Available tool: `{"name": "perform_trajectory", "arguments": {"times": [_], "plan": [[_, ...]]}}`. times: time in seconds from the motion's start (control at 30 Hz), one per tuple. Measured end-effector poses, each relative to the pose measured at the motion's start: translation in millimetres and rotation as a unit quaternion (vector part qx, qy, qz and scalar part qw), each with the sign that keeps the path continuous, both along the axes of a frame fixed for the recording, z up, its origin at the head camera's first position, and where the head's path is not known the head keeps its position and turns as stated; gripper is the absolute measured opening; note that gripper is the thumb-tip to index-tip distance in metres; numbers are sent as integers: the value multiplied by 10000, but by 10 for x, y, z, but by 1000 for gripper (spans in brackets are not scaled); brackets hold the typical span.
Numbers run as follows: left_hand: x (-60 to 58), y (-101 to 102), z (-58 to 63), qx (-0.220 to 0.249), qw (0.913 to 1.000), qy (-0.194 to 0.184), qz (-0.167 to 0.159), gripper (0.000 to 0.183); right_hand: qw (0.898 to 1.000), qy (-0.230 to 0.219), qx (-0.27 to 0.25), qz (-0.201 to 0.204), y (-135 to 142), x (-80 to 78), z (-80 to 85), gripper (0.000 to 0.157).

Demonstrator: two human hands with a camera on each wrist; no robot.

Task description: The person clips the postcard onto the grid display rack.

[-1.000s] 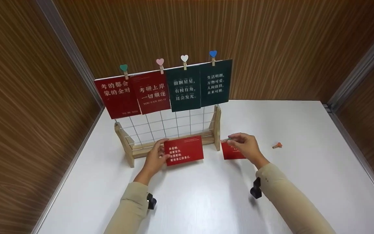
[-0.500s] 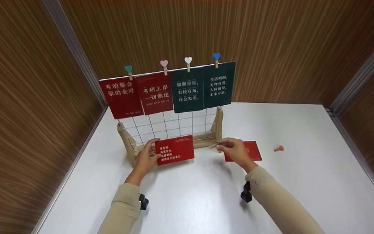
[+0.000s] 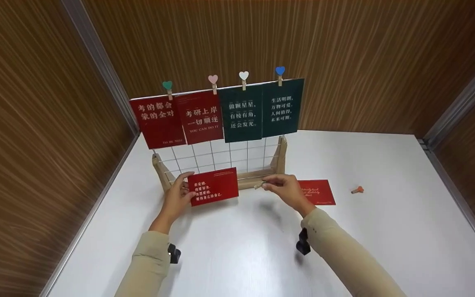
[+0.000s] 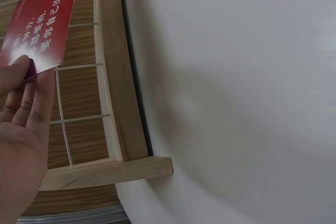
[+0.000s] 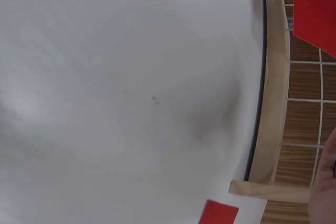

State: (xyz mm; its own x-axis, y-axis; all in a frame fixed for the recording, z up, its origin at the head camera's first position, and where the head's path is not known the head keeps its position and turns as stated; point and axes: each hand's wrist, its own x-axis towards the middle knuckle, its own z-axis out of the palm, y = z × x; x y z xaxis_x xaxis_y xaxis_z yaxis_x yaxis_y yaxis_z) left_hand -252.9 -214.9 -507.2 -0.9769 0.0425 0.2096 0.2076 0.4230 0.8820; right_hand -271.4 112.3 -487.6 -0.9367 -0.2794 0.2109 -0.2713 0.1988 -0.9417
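Observation:
My left hand [image 3: 175, 202] grips the left edge of a red card with white writing [image 3: 217, 189], thumb in front and fingers behind. It holds the card tilted before the lower part of a wooden rack with a wire grid [image 3: 282, 159]. In the left wrist view, the thumb presses on a corner of this red card [image 4: 44, 19]. To the right, my right hand [image 3: 287, 192] pinches a small wooden clothespin [image 3: 259, 185] between thumb and fingertips, apart from the held card. Only a sliver of the right hand [image 5: 324, 187] shows in the right wrist view; its fingertips are out of frame.
Two red cards [image 3: 161, 128] and two dark green cards [image 3: 241, 117] hang along the rack's top, with heart-topped clothespins [image 3: 243, 76] on them. Another red card [image 3: 322, 192] lies on the white table [image 3: 237, 255], partly behind my right hand. Farther right lies an orange clothespin [image 3: 358, 189].
The right hand has moved left with the clothespin, away from above the red card on the table, uncovering more of it. The left hand has carried its card leftward along the rack.

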Motion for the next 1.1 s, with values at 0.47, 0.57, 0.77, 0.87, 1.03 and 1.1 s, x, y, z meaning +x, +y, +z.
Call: {"name": "perform_trajectory", "arguments": {"times": [0.47, 0.57, 0.77, 0.87, 1.03, 1.1], "plan": [[-15, -177, 212, -191, 9997, -91, 154, 58, 9996, 9, 197, 200, -297, -282, 44, 20], [-17, -210, 249, -256, 9994, -67, 206, 57, 9992, 214, 210, 246, -367, -308, 117, 20], [-23, -263, 316, -269, 9995, 27, 156, 58, 9984, 546, 88, 139, -496, -376, 244, 19], [-31, -284, 344, -161, 9998, 57, 117, 58, 9977, 663, 121, 1, -544, -401, 284, 18], [-50, -319, 371, -128, 9997, 114, 182, 58, 9964, 809, 166, -213, -623, -422, 334, 19], [-56, -334, 375, -212, 9994, 157, 242, 57, 9957, 893, 122, -217, -661, -426, 352, 21]]}}
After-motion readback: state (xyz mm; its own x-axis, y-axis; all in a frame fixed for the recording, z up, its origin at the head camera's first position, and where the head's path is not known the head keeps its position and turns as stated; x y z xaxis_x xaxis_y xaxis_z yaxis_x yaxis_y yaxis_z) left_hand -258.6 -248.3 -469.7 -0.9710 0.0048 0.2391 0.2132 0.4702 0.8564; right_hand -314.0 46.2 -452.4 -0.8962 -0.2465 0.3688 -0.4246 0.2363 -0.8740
